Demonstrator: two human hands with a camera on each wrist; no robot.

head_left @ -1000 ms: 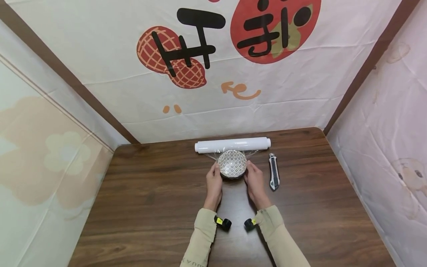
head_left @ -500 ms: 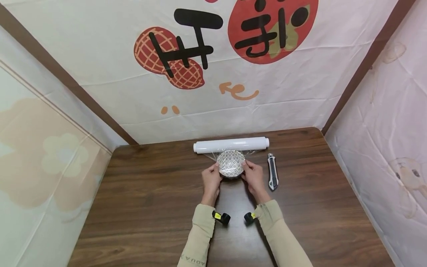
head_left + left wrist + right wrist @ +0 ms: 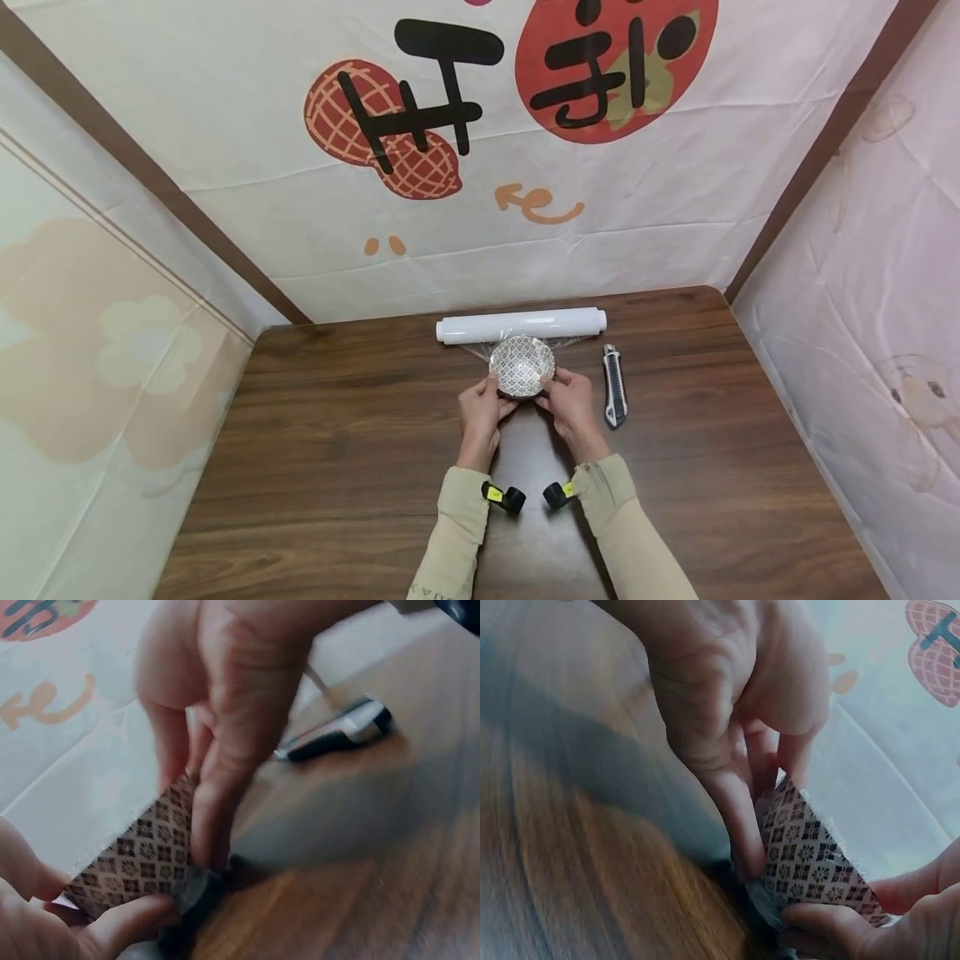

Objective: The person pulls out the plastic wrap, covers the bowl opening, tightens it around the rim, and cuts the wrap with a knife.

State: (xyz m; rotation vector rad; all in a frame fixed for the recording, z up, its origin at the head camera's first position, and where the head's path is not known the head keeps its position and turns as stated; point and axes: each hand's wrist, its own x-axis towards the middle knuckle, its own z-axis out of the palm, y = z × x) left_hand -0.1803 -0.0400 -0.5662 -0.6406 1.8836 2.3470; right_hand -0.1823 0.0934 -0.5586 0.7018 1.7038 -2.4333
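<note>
brown wood grain covers the desk (image 3: 337, 467), which fills the lower part of the head view. along its far edge, right of the middle, lies a white roll (image 3: 521, 326), in the same place as half a second ago. the hands have changed most: the left hand (image 3: 480, 408) and right hand (image 3: 572, 404), which earlier held the patterned bowl (image 3: 522, 367) by its sides, now sit closer together at its near side. each grip is closed on the bowl, thumb up by the rim and fingers tucked below. the bowl is near the desk's far edge, just in front of the roll; its inside shows a fine lattice pattern. clear film (image 3: 481, 348) spreads between roll and bowl, and crinkles along the rim in the wrist views. the box cutter (image 3: 615, 387) lies unmoved beyond the right hand, towards the desk's far right corner.
</note>
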